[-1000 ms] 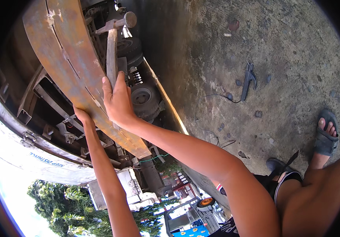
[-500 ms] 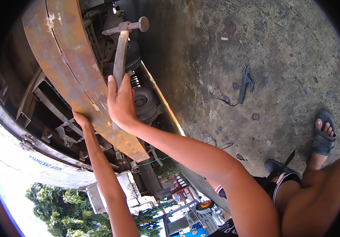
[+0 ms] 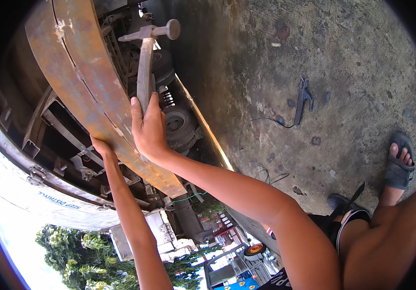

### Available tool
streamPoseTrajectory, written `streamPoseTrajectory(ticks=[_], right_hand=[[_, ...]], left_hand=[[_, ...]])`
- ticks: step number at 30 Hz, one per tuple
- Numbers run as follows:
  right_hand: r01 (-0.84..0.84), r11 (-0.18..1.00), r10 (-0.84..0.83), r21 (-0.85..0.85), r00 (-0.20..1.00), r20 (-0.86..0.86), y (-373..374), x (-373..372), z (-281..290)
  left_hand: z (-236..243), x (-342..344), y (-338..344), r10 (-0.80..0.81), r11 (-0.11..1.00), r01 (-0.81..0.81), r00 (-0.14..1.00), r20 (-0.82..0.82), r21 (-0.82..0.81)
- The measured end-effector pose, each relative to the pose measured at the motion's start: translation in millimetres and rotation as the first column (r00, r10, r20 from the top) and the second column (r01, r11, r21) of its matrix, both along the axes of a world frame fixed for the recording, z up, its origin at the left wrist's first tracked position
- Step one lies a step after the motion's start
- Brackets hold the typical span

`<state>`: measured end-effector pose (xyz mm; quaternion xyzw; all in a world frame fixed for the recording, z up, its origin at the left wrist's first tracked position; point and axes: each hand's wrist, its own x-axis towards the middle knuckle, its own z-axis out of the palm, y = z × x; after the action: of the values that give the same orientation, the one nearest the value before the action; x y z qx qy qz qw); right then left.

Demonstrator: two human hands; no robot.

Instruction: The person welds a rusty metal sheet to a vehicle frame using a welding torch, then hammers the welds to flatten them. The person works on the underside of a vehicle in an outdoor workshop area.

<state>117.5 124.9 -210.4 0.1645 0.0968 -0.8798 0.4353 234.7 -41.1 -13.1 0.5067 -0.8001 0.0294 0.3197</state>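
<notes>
My right hand (image 3: 151, 133) is closed around the wooden handle of a hammer (image 3: 145, 67). Its rusty steel head points up and has one flat round face and one tapered end. Behind the hammer, a long curved rusty steel piece (image 3: 85, 63) slants from the upper left to the centre. A broken seam with rough weld spots runs along it. My left hand (image 3: 102, 146) is against the left edge of this steel piece, and its fingers are hidden behind it.
Truck underbody parts and a wheel (image 3: 178, 124) lie beyond the steel piece. A white truck panel (image 3: 48, 195) is at lower left. On the stained concrete floor (image 3: 353, 63) are a black welding electrode holder (image 3: 301, 102) and its thin cable. My sandalled foot (image 3: 398, 162) is at right.
The hammer head has shifted slightly left and up, and its handle stands a little straighter. My left hand stays at the steel piece's edge. The view has shifted slightly.
</notes>
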Motion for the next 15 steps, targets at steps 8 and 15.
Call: streamPoseTrajectory(ticks=[8, 15], right_hand=[[0.048, 0.997, -0.049, 0.06, 0.999, 0.016, -1.5, 1.3, -7.8], [-0.026, 0.997, 0.035, 0.079, 0.992, -0.122, -2.0, 5.3, -12.6]], left_hand=[[-1.1, 0.8, 1.8, -0.038, 0.996, 0.043, 0.997, -0.068, 0.078], [-2.5, -1.8, 3.8, -0.002, 0.997, 0.006, 0.999, -0.049, 0.078]])
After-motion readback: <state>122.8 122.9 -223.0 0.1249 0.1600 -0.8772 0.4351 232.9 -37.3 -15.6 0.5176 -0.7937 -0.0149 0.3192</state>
